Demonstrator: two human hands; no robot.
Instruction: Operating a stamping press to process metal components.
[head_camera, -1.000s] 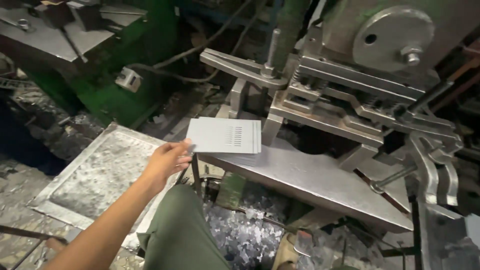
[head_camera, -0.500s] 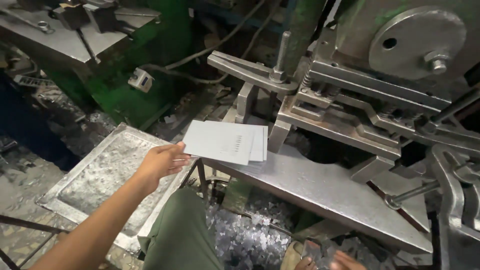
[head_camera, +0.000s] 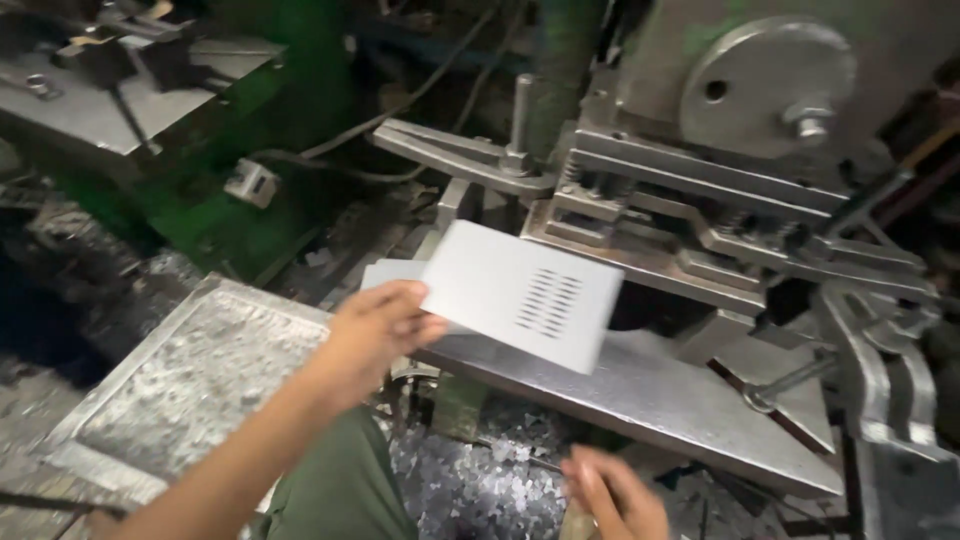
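Left hand (head_camera: 378, 325) pinches the slotted metal plate (head_camera: 520, 295) by its edge, lifted over the counter (head_camera: 650, 400); right hand (head_camera: 615, 495) hangs open, empty. Best keep it level.

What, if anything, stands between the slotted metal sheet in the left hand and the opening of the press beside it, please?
Nothing visible does. The left hand holds the slotted sheet tilted above the steel table; the stretch of table toward the dark opening under the press tooling is bare. The right hand is low, below the table edge.
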